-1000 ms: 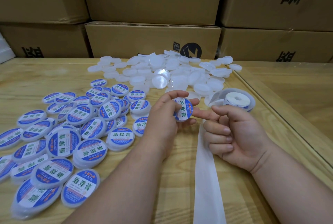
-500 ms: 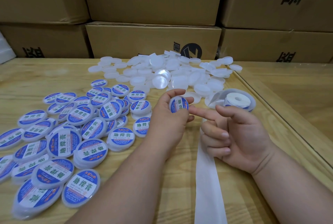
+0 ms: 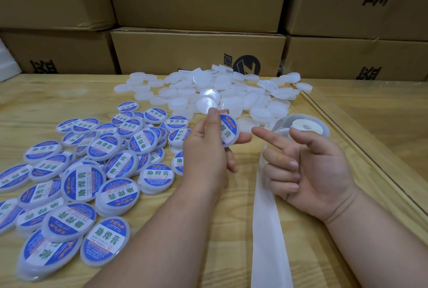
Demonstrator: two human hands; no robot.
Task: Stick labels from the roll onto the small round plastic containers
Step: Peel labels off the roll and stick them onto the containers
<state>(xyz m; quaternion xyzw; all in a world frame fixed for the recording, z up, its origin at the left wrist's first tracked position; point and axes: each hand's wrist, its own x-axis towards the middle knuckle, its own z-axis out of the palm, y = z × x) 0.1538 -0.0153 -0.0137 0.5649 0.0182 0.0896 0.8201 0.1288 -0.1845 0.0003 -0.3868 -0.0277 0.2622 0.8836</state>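
A labelled container (image 3: 228,130) was pinched on edge between the thumb and fingers of the left hand (image 3: 208,148), just left of the label roll (image 3: 308,125). The right hand (image 3: 308,169) held nothing: its forefinger was pointed at the container without touching it, the other fingers curled. Unlabelled containers (image 3: 215,95) were heaped behind the roll, and labelled ones (image 3: 92,171) were spread well to its left

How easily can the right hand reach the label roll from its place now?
Probably easily: the right hand holds nothing, and the label roll lies just beyond its thumb on the table, with nothing between them.
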